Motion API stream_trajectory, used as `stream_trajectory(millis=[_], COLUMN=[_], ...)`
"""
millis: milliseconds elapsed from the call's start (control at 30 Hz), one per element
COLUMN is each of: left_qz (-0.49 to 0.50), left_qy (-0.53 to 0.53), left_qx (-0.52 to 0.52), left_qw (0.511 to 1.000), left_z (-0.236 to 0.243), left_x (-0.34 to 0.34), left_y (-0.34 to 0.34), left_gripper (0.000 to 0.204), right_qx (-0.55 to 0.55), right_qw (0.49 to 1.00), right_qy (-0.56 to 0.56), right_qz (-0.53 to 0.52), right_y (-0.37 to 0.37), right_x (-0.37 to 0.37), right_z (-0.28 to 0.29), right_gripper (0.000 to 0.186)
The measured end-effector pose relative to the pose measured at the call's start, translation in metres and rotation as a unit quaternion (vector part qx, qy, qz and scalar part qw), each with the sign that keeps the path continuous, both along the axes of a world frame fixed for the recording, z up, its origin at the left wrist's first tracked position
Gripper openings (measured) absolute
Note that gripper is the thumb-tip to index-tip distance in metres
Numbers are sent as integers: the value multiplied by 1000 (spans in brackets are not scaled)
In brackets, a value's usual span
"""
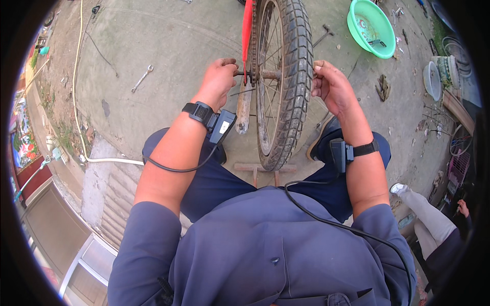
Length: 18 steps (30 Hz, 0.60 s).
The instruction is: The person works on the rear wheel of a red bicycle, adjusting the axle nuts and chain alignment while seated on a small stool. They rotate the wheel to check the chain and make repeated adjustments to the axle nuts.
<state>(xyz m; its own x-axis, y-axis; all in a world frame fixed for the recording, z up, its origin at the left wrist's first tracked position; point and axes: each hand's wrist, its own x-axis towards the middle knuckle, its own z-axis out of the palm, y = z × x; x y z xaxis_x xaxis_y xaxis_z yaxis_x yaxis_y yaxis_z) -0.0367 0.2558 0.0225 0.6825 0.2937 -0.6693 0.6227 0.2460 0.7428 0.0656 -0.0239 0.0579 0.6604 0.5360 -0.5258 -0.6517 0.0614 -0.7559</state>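
The wheel [295, 81] stands at twelve o'clock — left hand [218, 81] at eleven, its grip pinched on the axle [242, 73], right hand [332, 85] at two, grip unclear — and might tip if tugged unevenly.

I get bright, soft daylight on the concrete [168, 46] at eleven o'clock, shadows faint. The tyre [297, 66] at one o'clock looks crisp; toward eight, the brown panel [58, 214] bends, and my view darkens to black around its rim.
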Motion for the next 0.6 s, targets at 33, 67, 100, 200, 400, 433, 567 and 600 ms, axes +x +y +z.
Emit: stream_trajectory(millis=[33, 67, 100, 200, 400, 433, 567, 600], left_qz=[2, 4, -9, -38, -57, -63, -69, -58], left_qy=[4, 11, 17, 32, 18, 16, 15, 5], left_qx=[-16, -30, -47, -77, -71, -67, -62, -71], left_qw=[1000, 999, 999, 996, 996, 996, 996, 996], left_z=[-2, -3, -4, -6, -14, -15, -20, -20], left_x=[-2, -5, -7, -11, -16, -16, -17, -18], left_y=[0, -1, -2, -5, -6, -6, -6, -6], left_gripper=[44, 44, 44, 43, 41, 41, 42, 43], right_qx=[5, 7, 7, 11, 9, 10, 7, 7], right_qw=[1000, 1000, 1000, 1000, 1000, 1000, 1000, 1000], right_qy=[1, 2, 4, 4, 8, 8, 9, 8], right_qz=[3, 3, 0, 7, 11, 12, 10, 8], right_y=[0, 0, 0, 1, 2, 2, 3, 3], right_x=[0, 1, 0, 1, 2, 2, 1, 0], right_z=[0, -1, -1, -3, -7, -7, -6, -6], right_gripper=[17, 18, 18, 18, 19, 19, 18, 18])
